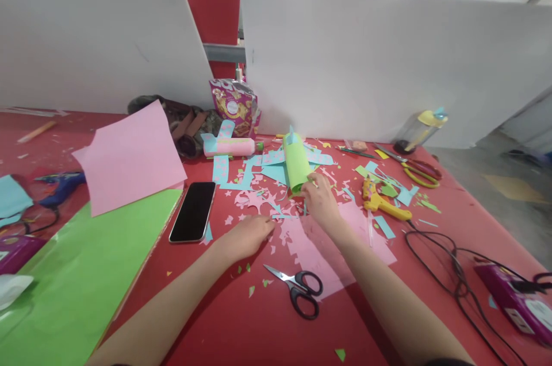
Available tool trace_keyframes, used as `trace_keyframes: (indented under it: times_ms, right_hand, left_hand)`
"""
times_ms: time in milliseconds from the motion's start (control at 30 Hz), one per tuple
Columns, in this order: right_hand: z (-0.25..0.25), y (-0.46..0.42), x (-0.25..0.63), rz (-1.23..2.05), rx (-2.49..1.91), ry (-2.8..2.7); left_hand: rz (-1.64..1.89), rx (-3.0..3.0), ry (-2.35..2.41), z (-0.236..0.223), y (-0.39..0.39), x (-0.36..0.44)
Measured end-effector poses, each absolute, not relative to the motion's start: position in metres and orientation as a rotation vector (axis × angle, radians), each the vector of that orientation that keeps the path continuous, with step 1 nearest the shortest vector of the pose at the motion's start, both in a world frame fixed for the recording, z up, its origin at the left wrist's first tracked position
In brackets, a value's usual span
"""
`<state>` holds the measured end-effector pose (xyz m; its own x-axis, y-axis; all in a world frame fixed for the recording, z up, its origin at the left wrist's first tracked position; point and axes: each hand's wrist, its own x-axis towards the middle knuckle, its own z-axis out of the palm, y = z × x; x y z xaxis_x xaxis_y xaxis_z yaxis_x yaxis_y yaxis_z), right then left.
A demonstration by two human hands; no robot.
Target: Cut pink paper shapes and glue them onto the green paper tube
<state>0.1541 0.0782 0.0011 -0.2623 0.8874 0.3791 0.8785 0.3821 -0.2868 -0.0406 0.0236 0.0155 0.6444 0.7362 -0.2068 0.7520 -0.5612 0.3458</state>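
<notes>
A light green paper tube point(296, 165) lies pointing away from me, a blue paper fin at its far end and patterned blue wings beneath it. At its near end, the fingers of my right hand point(321, 199) are closed on the paper edge. My left hand point(252, 234) rests low on the table, fingers together and bent down. Its fingertips reach the end of a thin blue paper strip point(285, 216); what they pinch, if anything, is hidden. Pink cut-out paper point(321, 251) spreads under my right forearm. Black-handled scissors point(297, 286) lie partly open between my arms.
A pink bottle with blue paper wings point(233, 147) lies behind, near a snack bag point(236, 106). A phone point(192, 212) and pink sheets point(133, 159) are left. Right are a yellow glue gun point(383, 203) with trailing cord, red-handled scissors point(420, 172) and a clear bottle point(420, 131).
</notes>
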Motion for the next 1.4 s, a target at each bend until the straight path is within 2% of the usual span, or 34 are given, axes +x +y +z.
trace_keyframes:
  times_ms: [367,600,700,767,900,1067,1233,1400]
  right_hand:
    - [0.027,0.048,0.16,-0.004,-1.467,-2.158]
    - [0.025,0.005,0.154,-0.052,-1.396,-2.299]
    - [0.03,0.001,0.16,0.066,-1.337,-2.381]
    - [0.037,0.007,0.175,0.108,-1.525,-2.398]
    - [0.046,0.032,0.23,-0.015,-1.936,-2.18]
    - [0.032,0.052,0.284,-0.093,-2.403,-1.918]
    - [0.017,0.059,0.296,0.017,-2.447,-1.926]
    - [0.025,0.065,0.302,0.153,-2.336,-1.858]
  left_hand:
    - [0.111,2.365,1.192,0.008,0.024,-0.048]
    - [0.421,2.15,1.298,0.022,0.036,-0.053]
    - [0.571,2.018,1.38,0.029,0.042,-0.053]
    - [0.657,1.924,1.428,0.032,0.044,-0.053]
    - [0.788,1.755,1.475,0.033,0.049,-0.054]
    - [0.854,1.619,1.395,0.029,0.057,-0.055]
    - [0.906,1.509,1.317,0.028,0.066,-0.047]
    - [0.931,1.418,1.3,0.037,0.073,-0.04]
